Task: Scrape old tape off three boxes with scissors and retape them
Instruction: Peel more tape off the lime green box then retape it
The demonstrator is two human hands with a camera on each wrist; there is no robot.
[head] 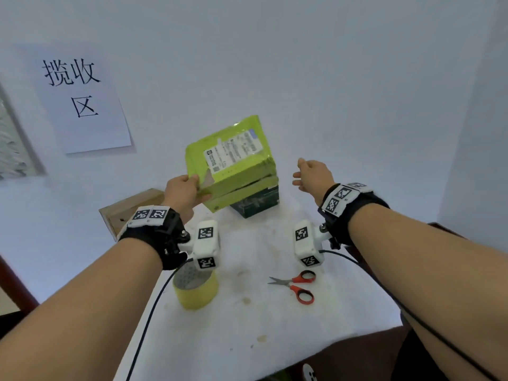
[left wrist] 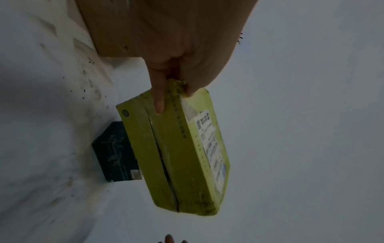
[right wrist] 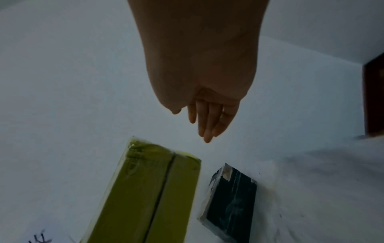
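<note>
My left hand (head: 187, 189) grips the near left corner of a yellow-green box (head: 233, 160) with a white shipping label, holding it tilted in the air above a dark green box (head: 257, 203). In the left wrist view a finger and thumb pinch the yellow-green box (left wrist: 176, 148) at its corner. My right hand (head: 308, 174) hovers to the right of that box with straight, relaxed fingers (right wrist: 204, 121), holding nothing. Red-handled scissors (head: 298, 285) lie on the white table in front of my right arm. A roll of yellowish tape (head: 196, 288) stands under my left wrist.
A brown cardboard box (head: 129, 210) sits at the table's back left, behind my left wrist. A paper sign (head: 79, 97) hangs on the wall. The white table (head: 247, 325) ends close to me, with dark wood (head: 16, 287) at its left edge.
</note>
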